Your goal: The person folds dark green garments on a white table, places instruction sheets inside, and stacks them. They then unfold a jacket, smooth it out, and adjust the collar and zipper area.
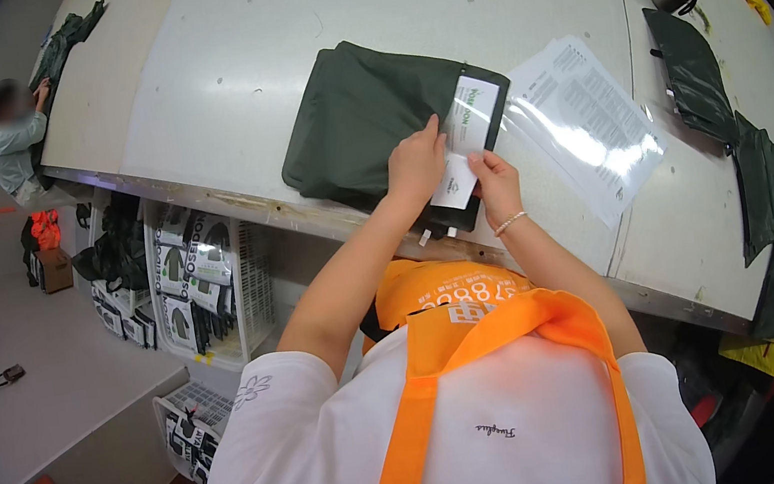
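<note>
Nearest, the right hand (497, 186) bends its fingers at the edge of a white card (468, 128), and the left hand (419, 166) rests beside it; I cannot tell whether either grips. The card lies on dark green cloth (353, 121) on the table (218, 66), the folding seemingly done, while the clear printed plastic (578, 105) just beyond looks not yet used

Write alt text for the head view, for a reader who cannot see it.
A person's left hand and right hand are at a white card on folded dark green cloth, on a pale table. Shiny printed plastic sheets lie just to the right.
</note>
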The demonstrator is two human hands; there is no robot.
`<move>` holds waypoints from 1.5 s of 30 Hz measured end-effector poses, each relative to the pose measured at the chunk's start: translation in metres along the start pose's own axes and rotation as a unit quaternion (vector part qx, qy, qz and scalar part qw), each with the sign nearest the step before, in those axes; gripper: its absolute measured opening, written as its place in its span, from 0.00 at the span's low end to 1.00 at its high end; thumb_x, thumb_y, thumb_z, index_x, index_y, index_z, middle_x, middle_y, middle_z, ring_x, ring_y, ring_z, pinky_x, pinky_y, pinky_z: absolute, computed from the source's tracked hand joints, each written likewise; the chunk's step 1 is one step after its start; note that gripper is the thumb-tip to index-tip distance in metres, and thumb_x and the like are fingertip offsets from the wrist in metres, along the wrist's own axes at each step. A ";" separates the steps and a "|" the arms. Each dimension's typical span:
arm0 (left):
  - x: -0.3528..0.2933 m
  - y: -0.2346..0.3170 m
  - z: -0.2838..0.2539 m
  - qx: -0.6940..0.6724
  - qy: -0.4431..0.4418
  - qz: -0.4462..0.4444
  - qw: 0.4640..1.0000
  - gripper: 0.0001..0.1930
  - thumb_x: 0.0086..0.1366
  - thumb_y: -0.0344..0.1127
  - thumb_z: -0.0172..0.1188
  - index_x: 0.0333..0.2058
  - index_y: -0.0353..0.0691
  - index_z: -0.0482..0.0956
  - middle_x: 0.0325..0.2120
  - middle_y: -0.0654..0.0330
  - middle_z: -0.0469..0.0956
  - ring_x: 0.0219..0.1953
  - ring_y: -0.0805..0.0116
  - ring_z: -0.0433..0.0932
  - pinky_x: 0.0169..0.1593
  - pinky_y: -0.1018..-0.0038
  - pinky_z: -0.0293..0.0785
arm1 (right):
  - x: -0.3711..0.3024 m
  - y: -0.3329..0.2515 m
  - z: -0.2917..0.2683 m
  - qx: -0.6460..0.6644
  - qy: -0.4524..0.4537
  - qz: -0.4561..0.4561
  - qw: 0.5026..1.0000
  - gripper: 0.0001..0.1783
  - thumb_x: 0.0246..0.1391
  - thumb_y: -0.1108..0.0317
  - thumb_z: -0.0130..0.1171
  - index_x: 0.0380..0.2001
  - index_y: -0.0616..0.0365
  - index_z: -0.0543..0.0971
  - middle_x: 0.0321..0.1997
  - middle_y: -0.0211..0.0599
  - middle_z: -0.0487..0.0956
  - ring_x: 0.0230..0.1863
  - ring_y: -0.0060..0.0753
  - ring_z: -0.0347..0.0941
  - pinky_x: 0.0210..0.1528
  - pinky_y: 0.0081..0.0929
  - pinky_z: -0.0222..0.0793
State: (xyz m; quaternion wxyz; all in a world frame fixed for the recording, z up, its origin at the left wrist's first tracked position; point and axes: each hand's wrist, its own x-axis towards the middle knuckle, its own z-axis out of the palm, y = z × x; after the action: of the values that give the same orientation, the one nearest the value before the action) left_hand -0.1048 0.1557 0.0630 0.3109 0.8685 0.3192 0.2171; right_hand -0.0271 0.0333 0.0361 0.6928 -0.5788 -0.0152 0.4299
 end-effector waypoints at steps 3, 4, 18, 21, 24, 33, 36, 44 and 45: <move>0.002 0.000 0.000 0.000 -0.016 -0.009 1.000 0.15 0.61 0.34 0.52 0.45 0.35 0.76 0.30 0.45 0.78 0.33 0.47 0.77 0.36 0.60 0.73 | -0.009 -0.001 0.010 0.005 0.005 0.018 1.000 0.10 0.57 0.67 0.55 0.37 0.61 0.78 0.29 0.27 0.78 0.26 0.17 0.73 0.27 0.17 0.71; 0.002 -0.002 -0.001 -0.001 -0.024 -0.009 1.000 0.16 0.61 0.34 0.52 0.46 0.36 0.75 0.31 0.45 0.78 0.34 0.47 0.77 0.37 0.60 0.73 | -0.010 -0.003 0.010 0.003 0.010 0.025 1.000 0.09 0.57 0.67 0.55 0.36 0.61 0.78 0.29 0.27 0.78 0.26 0.17 0.73 0.27 0.18 0.71; -0.012 -0.152 -0.037 0.267 0.040 -0.073 0.960 0.31 0.62 0.54 0.49 0.60 0.43 0.62 0.62 0.49 0.55 0.64 0.46 0.50 0.63 0.48 0.43 | -0.003 -0.010 -0.003 -0.006 0.002 0.081 0.997 0.16 0.59 0.74 0.48 0.51 0.63 0.67 0.44 0.38 0.76 0.41 0.32 0.76 0.38 0.27 0.77; -0.012 -0.146 -0.042 0.267 0.004 -0.076 0.961 0.34 0.63 0.57 0.46 0.62 0.43 0.57 0.63 0.48 0.51 0.65 0.45 0.48 0.64 0.49 0.41 | 0.001 -0.002 -0.003 -0.028 0.022 0.108 0.994 0.17 0.59 0.74 0.47 0.52 0.63 0.65 0.47 0.40 0.74 0.43 0.33 0.75 0.40 0.29 0.78; -0.006 -0.145 -0.063 0.234 0.127 -0.153 0.952 0.35 0.63 0.57 0.46 0.62 0.40 0.56 0.62 0.46 0.53 0.64 0.47 0.50 0.64 0.50 0.41 | 0.002 -0.009 -0.015 0.016 0.011 0.093 0.995 0.17 0.59 0.75 0.47 0.52 0.61 0.65 0.48 0.41 0.74 0.44 0.34 0.75 0.41 0.31 0.78; -0.014 -0.151 -0.068 0.188 0.109 -0.151 0.964 0.33 0.59 0.49 0.55 0.58 0.37 0.59 0.53 0.46 0.64 0.58 0.48 0.60 0.63 0.49 0.45 | 0.018 0.007 0.012 -0.040 0.012 0.056 0.998 0.14 0.58 0.75 0.48 0.48 0.60 0.69 0.42 0.37 0.76 0.37 0.30 0.76 0.36 0.28 0.76; -0.012 -0.164 -0.073 0.209 0.138 -0.137 0.958 0.37 0.53 0.48 0.62 0.58 0.38 0.61 0.48 0.47 0.66 0.52 0.49 0.64 0.60 0.50 0.50 | 0.019 -0.006 0.004 -0.042 0.029 0.040 0.998 0.14 0.58 0.75 0.47 0.47 0.60 0.70 0.41 0.36 0.77 0.36 0.29 0.76 0.34 0.26 0.76; 0.003 -0.181 -0.081 -0.001 0.124 -0.280 0.952 0.26 0.52 0.43 0.66 0.47 0.34 0.75 0.37 0.49 0.77 0.42 0.57 0.75 0.50 0.67 0.68 | 0.026 -0.020 -0.020 -0.027 -0.063 0.070 0.995 0.14 0.58 0.73 0.50 0.48 0.61 0.70 0.44 0.37 0.76 0.41 0.30 0.76 0.40 0.30 0.76; 0.005 -0.181 -0.085 -0.084 0.113 -0.305 0.942 0.24 0.53 0.42 0.66 0.46 0.33 0.75 0.35 0.49 0.78 0.40 0.60 0.77 0.48 0.69 0.70 | 0.026 -0.026 -0.024 -0.016 -0.071 0.067 0.995 0.14 0.58 0.72 0.50 0.48 0.61 0.69 0.44 0.37 0.76 0.42 0.30 0.76 0.41 0.30 0.76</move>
State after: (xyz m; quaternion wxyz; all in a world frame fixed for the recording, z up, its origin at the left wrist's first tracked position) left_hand -0.2264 0.3024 0.0010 0.3956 0.6699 0.5828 0.2346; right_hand 0.0173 0.0317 0.0371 0.6503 -0.5576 -0.0330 0.5149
